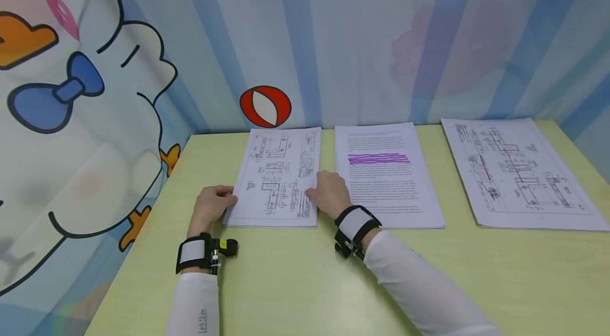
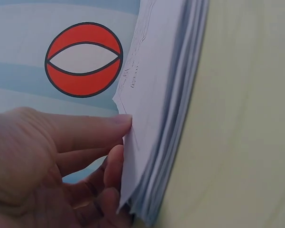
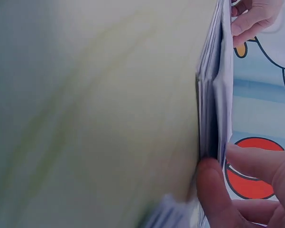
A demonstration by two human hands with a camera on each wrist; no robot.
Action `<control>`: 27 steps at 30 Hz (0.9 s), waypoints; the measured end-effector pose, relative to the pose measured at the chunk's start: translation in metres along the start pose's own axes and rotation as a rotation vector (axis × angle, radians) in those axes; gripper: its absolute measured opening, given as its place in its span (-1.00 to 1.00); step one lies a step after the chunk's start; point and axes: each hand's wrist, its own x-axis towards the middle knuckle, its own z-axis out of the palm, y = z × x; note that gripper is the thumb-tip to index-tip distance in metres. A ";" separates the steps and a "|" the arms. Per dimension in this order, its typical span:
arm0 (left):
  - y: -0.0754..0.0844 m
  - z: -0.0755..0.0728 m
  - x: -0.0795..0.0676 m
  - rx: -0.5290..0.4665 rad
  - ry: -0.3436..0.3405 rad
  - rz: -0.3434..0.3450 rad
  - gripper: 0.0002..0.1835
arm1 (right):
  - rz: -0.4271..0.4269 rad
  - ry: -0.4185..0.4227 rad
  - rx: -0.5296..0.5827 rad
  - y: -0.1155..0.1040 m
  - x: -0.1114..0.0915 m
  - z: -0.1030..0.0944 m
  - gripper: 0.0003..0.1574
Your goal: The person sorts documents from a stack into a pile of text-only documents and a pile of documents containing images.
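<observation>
A stack of paper (image 1: pixel 276 177) with technical drawings on its top sheet lies on the table between my two hands. My left hand (image 1: pixel 213 205) holds the stack's left edge. In the left wrist view its thumb (image 2: pixel 118 122) lies on the top sheet and the other fingers are curled at the edge. On the right edge, my right hand (image 1: pixel 330 193) pinches the stack between thumb and forefinger. The right wrist view shows the layered edges of the sheets (image 3: pixel 213 104), with a gap between some layers. How many sheets each hand grips cannot be told.
Right of my right hand lies a stack of printed text (image 1: pixel 386 182) with purple marker lines. Another stack of drawings (image 1: pixel 524 177) with red marks sits farther right. The pale yellow-green table (image 1: pixel 286 278) ends at a patterned curtain (image 1: pixel 352 50) behind and on the left.
</observation>
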 end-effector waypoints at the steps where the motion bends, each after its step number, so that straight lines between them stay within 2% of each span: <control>1: 0.000 0.000 0.000 0.002 0.001 0.000 -0.56 | -0.012 0.009 -0.004 0.000 0.000 0.000 -0.72; 5: 0.003 0.000 -0.001 0.004 0.007 -0.019 -0.53 | -0.049 0.012 -0.013 -0.002 -0.004 -0.004 -0.74; 8: 0.010 0.003 -0.005 0.054 0.044 -0.003 -0.50 | -0.060 -0.001 -0.001 -0.001 -0.007 -0.011 -0.73; 12: 0.029 0.012 -0.009 0.136 0.112 0.065 -0.48 | -0.081 0.017 0.077 0.006 -0.012 -0.024 -0.65; 17: 0.052 0.025 -0.016 0.137 0.147 0.184 -0.51 | -0.148 0.073 0.214 0.021 -0.016 -0.046 -0.61; 22: 0.066 0.032 -0.023 0.084 0.102 0.312 -0.53 | -0.180 0.150 0.241 0.045 -0.022 -0.076 -0.55; 27: 0.081 0.029 -0.036 -0.002 0.037 0.376 -0.54 | -0.224 0.247 0.225 0.079 -0.028 -0.107 -0.50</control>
